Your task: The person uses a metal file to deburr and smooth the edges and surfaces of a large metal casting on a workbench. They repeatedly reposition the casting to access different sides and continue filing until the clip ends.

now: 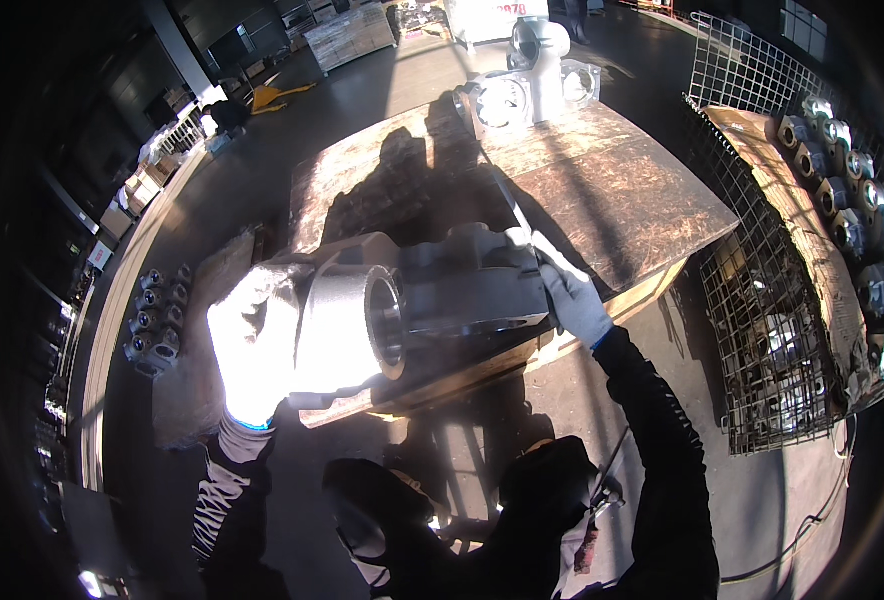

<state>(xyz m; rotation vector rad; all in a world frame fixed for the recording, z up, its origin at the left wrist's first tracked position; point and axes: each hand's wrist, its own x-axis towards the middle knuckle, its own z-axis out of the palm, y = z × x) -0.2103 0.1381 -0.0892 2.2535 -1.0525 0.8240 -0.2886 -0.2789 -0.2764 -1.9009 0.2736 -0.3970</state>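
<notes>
My left hand (250, 341), in a white glove blown out by sunlight, grips the left end of a large grey metal casting (472, 289). A round bored collar on the casting faces right, beside that hand. At the casting's right end is my gloved right hand (575, 296), its fingers around a slim, long metal tool (511, 201). The tool points away across the wooden tabletop (622, 187); whether it is a file or a rod cannot be told. The casting is over the table's near edge, and its underside is hidden.
More bright metal castings (524, 86) stand at the table's far end. To the right is a wire mesh cage (764, 337) with cardboard and several castings. Other castings (145, 322) sit low at left. A yellow pallet jack (273, 96) and a crouching person (224, 120) are farther off.
</notes>
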